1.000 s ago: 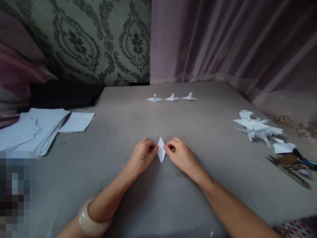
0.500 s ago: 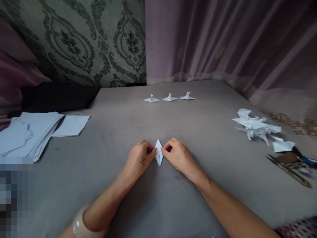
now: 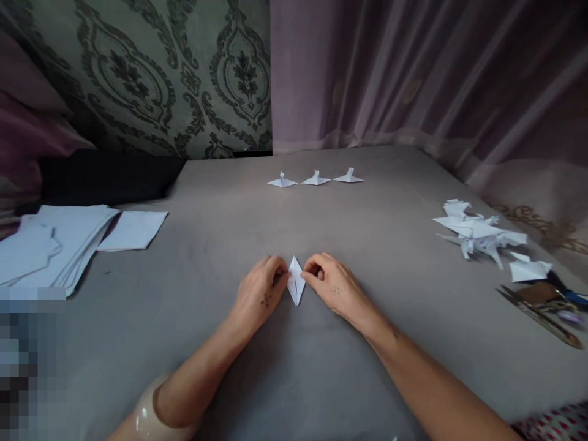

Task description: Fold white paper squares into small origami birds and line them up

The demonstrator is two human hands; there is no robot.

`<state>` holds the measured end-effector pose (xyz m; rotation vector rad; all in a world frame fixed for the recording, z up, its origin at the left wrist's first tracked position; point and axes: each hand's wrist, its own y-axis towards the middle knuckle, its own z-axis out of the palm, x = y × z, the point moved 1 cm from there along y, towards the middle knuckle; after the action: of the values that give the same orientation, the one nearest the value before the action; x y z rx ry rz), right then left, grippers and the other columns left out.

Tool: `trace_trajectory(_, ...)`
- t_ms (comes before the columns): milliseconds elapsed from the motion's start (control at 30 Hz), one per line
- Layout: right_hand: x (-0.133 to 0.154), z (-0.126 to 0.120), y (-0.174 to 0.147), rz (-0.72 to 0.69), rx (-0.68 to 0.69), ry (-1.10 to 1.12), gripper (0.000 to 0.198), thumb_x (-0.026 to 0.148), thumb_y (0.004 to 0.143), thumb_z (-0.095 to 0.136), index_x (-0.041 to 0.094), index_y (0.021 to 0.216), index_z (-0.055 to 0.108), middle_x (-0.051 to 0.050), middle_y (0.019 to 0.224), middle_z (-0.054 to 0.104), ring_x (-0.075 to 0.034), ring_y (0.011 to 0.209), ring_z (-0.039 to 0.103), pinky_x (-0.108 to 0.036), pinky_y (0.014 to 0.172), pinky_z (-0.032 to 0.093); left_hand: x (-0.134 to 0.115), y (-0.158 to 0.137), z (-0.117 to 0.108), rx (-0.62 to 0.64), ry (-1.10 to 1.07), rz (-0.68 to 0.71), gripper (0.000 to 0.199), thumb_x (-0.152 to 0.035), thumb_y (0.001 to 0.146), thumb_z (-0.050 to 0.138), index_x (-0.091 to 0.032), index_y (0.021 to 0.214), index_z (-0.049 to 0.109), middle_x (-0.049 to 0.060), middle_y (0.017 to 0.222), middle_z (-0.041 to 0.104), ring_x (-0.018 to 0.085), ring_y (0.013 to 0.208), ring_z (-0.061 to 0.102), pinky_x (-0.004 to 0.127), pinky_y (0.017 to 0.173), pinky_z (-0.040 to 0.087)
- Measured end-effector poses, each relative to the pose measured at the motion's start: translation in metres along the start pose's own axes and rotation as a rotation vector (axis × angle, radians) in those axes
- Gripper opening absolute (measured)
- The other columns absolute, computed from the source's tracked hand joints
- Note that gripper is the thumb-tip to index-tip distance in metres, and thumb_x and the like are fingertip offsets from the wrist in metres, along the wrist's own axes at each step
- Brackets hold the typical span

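Observation:
A white piece of paper folded into a narrow diamond (image 3: 296, 283) lies in front of me, one point facing away and one toward me. A slit runs down the middle of its near half. My left hand (image 3: 263, 288) pinches its left corner between thumb and fingers. On the opposite side, my right hand (image 3: 334, 285) grips the right corner in the same way. Both wrists rest low, close to the grey cloth surface (image 3: 220, 233).
Three folded paper birds (image 3: 316, 178) stand in a row at the back. To the right are a heap of folded paper figures (image 3: 480, 231) and scissors (image 3: 542, 318). Paper sheets (image 3: 73, 236) and a smaller paper piece (image 3: 134, 230) lie at left, near a black cloth (image 3: 110, 177).
The hands have drawn very slightly apart, and more of the folded paper's width shows between them. Both still hold its side corners. The view has shifted a little.

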<state>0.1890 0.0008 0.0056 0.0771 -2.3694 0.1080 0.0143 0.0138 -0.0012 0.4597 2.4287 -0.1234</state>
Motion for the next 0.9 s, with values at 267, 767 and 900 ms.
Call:
trace_trajectory(267,0.006,0.000,-0.014,-0.286,0.021,-0.181,0.022,0.017,0.094,0.044,0.022,0.102,0.064,-0.003,0.103,0.062,-0.013,0.086,0.060,-0.024,0.071,0.045,-0.008,-0.013,-0.005,0.096,0.230,0.185,0.027,-0.019,0.094,0.034,-0.021,0.102,0.060,0.006,0.100,0.061,0.018,0.092,0.056,0.027,0.072,0.046)
trace_trajectory(767,0.011,-0.004,-0.024,-0.415,0.058,-0.428,0.034,0.007,0.091,0.041,0.023,0.114,0.060,-0.005,0.109,0.060,-0.017,0.098,0.055,-0.029,0.079,0.048,-0.005,-0.017,-0.016,0.036,0.315,0.238,0.034,-0.010,0.088,0.038,-0.022,0.108,0.063,0.007,0.097,0.064,0.018,0.090,0.059,0.026,0.073,0.049)
trace_trajectory(900,0.013,-0.004,-0.026,-0.419,0.071,-0.478,0.038,0.007,0.090,0.042,0.024,0.122,0.056,-0.006,0.110,0.060,-0.018,0.097,0.054,-0.030,0.078,0.048,-0.021,-0.026,-0.007,0.135,0.569,0.235,0.033,-0.009,0.085,0.045,-0.019,0.113,0.059,0.008,0.096,0.061,0.020,0.086,0.055,0.028,0.066,0.050)
